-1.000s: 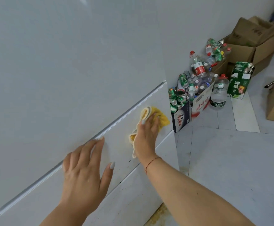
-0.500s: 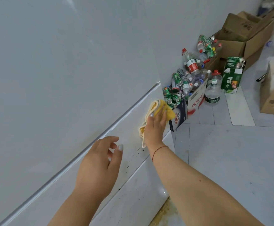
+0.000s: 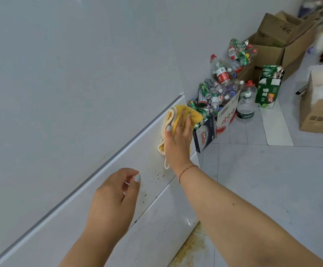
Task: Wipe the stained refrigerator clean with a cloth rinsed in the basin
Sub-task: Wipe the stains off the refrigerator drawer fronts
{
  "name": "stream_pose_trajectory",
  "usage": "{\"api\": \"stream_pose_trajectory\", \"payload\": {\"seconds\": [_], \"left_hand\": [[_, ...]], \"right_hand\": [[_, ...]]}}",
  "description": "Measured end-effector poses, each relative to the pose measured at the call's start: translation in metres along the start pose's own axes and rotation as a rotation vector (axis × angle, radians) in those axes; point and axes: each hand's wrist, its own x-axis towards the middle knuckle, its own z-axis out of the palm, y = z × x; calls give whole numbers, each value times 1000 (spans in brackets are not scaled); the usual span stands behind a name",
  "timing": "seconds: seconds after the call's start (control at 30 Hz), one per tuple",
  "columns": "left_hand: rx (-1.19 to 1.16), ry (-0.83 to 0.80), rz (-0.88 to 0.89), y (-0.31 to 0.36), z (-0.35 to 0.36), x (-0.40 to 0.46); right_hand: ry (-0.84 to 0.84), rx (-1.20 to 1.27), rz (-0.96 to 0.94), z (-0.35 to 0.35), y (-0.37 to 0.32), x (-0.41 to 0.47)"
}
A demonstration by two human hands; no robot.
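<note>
The white refrigerator fills the left of the head view, with a grey seam running diagonally between its doors. My right hand presses a yellow cloth flat against the lower door near its right edge, fingers spread over the cloth. Dark specks of stain dot the door just below that hand. My left hand hovers close to the lower door with its fingers loosely curled, holding nothing. No basin is in view.
Boxes of empty bottles and cans stand on the floor beside the refrigerator. Brown cardboard boxes sit behind them and another box at the right. A yellowish stain marks the grey tiled floor at the refrigerator's foot.
My right hand slid the cloth up and right along the lower door. My left hand lifted off the door and its fingers curled in.
</note>
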Motion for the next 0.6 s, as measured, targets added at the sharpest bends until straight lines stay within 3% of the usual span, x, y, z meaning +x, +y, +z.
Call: {"api": "stream_pose_trajectory", "payload": {"seconds": [0.07, 0.2, 0.33, 0.43, 0.6], "left_hand": [[-12, -3, -7, -2, 0, -4], [-16, -5, -24, -11, -2, -12], [-14, -5, -48, -17, 0, -16], [-3, -16, -52, -14, 4, -15], [-5, -30, -45, -6, 7, -12]], "right_hand": [[16, 73, 131, 3, 9, 8], [68, 318, 569, 11, 32, 10], [13, 442, 917, 35, 72, -8], [-70, 427, 878, 30, 40, -37], [-99, 374, 534, 13, 18, -37]]}}
